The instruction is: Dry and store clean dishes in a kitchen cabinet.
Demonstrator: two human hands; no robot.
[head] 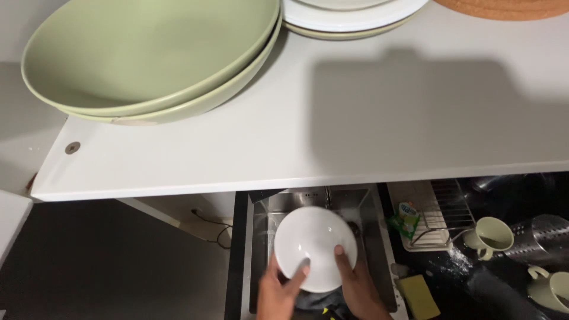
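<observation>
Overhead, white shelf (296, 136) with green bowls (148, 59) | both hands (320, 284) gripping white bowl (314, 243) above sink (370, 237)

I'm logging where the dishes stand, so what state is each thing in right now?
white bowl: held over the sink, looks empty
left hand: gripping the bowl's near rim
right hand: gripping the rim, thumb inside
green bowls: two nested on the shelf
mug: upright on the counter
yellow sponge: lying flat
</observation>
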